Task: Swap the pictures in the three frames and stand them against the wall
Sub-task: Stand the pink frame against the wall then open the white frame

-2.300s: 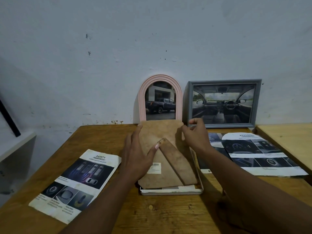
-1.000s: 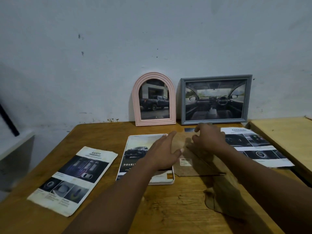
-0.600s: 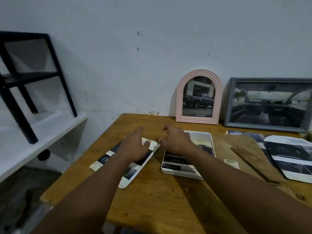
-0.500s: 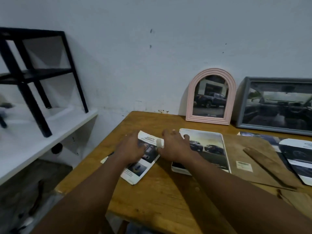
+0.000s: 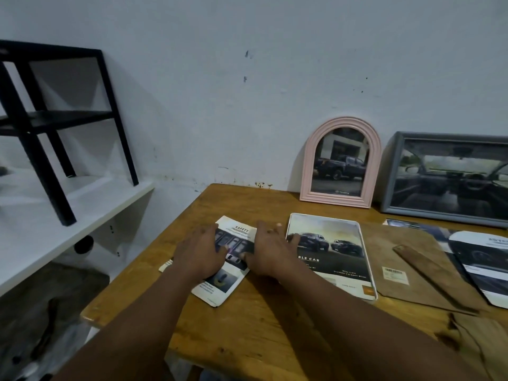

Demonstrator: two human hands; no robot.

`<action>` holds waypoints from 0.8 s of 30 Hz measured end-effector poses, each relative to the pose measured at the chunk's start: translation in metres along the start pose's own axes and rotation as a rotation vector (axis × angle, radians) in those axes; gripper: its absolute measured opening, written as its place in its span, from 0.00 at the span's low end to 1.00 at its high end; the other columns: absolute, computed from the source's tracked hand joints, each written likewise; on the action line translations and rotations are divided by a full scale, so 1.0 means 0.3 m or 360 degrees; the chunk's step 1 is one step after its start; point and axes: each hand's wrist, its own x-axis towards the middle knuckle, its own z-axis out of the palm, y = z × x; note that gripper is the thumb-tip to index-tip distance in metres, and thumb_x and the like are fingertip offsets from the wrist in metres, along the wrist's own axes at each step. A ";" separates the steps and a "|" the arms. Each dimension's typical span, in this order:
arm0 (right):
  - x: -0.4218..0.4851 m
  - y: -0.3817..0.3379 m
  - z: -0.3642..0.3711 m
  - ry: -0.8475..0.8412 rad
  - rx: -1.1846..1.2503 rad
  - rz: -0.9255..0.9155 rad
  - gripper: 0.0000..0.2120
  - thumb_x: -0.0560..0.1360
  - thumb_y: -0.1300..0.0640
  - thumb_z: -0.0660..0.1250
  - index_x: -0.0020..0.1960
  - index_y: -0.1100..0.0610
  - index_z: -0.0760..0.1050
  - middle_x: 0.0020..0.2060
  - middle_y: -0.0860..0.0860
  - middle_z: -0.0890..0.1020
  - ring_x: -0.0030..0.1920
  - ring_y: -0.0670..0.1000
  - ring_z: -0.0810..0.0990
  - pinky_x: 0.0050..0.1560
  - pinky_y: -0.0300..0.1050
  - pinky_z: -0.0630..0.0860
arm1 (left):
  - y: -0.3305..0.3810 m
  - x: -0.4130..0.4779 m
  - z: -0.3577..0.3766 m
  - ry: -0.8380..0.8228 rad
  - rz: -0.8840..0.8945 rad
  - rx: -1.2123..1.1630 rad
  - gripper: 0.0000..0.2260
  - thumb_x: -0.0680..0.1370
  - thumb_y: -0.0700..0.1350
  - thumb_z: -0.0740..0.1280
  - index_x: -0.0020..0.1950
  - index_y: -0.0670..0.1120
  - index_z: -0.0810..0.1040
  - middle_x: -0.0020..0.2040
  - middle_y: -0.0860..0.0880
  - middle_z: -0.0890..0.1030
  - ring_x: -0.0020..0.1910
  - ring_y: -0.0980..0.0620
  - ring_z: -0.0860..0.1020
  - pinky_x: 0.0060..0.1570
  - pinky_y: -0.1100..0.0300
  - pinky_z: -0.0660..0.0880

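On the wooden table [image 5: 255,342], near its left edge, a "Safety" picture [image 5: 235,234] is pressed flat by the left hand [image 5: 200,255] and right hand [image 5: 270,253], with fingers stretched out rather than curled. A white frame [image 5: 331,253] is laid face up just to the right, with a brown backing board [image 5: 398,243] beside it. A pink arched frame [image 5: 341,160] and a grey frame [image 5: 445,177] are leaned against the wall [image 5: 275,78].

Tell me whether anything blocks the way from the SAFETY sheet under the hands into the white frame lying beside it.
Nothing lies on the table between the SAFETY sheet and the white frame. The frame itself is occupied: the double-cab picture lies in it.
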 end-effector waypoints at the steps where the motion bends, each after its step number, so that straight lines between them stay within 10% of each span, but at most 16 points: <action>1: 0.002 -0.001 -0.008 -0.0028 -0.0008 0.0005 0.41 0.74 0.41 0.70 0.78 0.51 0.52 0.76 0.58 0.63 0.79 0.61 0.52 0.72 0.72 0.42 | -0.001 -0.002 0.001 0.0016 0.0004 0.0010 0.29 0.79 0.59 0.66 0.78 0.50 0.65 0.72 0.46 0.73 0.68 0.45 0.72 0.65 0.47 0.73; 6: -0.015 -0.015 -0.013 0.0116 0.0122 -0.0053 0.33 0.74 0.48 0.72 0.72 0.50 0.59 0.65 0.53 0.77 0.68 0.58 0.72 0.71 0.70 0.53 | 0.002 -0.016 -0.005 0.0085 -0.0031 -0.0035 0.31 0.76 0.63 0.67 0.76 0.52 0.67 0.71 0.48 0.75 0.67 0.45 0.74 0.64 0.43 0.74; 12: -0.041 -0.004 -0.052 0.0449 0.0892 -0.0213 0.32 0.75 0.65 0.70 0.72 0.47 0.61 0.63 0.51 0.75 0.60 0.49 0.75 0.55 0.51 0.80 | 0.035 -0.015 -0.021 0.0260 0.0080 -0.0399 0.27 0.74 0.57 0.72 0.71 0.54 0.72 0.64 0.50 0.79 0.59 0.49 0.78 0.57 0.49 0.79; 20: -0.053 0.275 -0.343 0.0838 0.1163 -0.0115 0.31 0.75 0.65 0.71 0.70 0.45 0.62 0.63 0.46 0.72 0.59 0.47 0.75 0.39 0.32 0.77 | 0.334 0.006 -0.041 0.0193 0.0158 -0.1257 0.24 0.77 0.50 0.75 0.71 0.51 0.73 0.59 0.55 0.77 0.45 0.60 0.78 0.29 0.70 0.76; 24: -0.132 0.491 -0.451 0.0997 0.0985 0.0028 0.29 0.75 0.65 0.71 0.69 0.47 0.64 0.60 0.43 0.72 0.57 0.44 0.73 0.33 0.31 0.73 | 0.580 0.004 -0.008 0.0094 0.0338 -0.1380 0.22 0.75 0.51 0.76 0.67 0.52 0.75 0.63 0.53 0.77 0.56 0.54 0.79 0.45 0.59 0.82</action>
